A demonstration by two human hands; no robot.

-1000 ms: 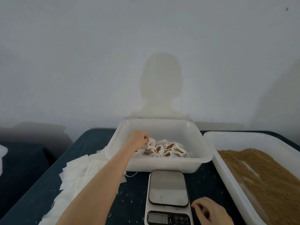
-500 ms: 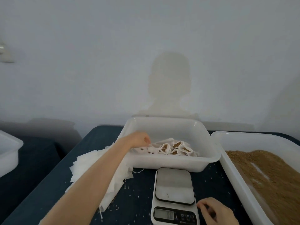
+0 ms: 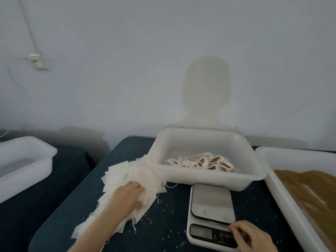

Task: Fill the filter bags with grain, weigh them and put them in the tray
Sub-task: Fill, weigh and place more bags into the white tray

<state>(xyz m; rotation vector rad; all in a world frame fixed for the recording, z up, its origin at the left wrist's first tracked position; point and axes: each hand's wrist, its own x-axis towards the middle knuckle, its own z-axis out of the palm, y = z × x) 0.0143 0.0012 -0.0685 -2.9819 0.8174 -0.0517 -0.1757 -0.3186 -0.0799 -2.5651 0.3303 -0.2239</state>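
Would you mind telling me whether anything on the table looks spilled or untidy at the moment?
Yes. Loose grains are scattered over the dark tabletop between the empty filter bags and the scale. The bags lie in a fanned, uneven heap under the left hand, not a neat stack.

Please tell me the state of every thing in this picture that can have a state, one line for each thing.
Stack of empty white filter bags: flat, unfilled, left hand on it.
Middle white plastic tray: holds several grain-filled bags.
Right white plastic tray: holds loose brown grain.
Far-left white plastic tray: nothing seen inside.
White digital kitchen scale: platform bare, display unreadable.
Left hand: rests on the stack.
Right hand: curled beside the scale; a grip cannot be told.
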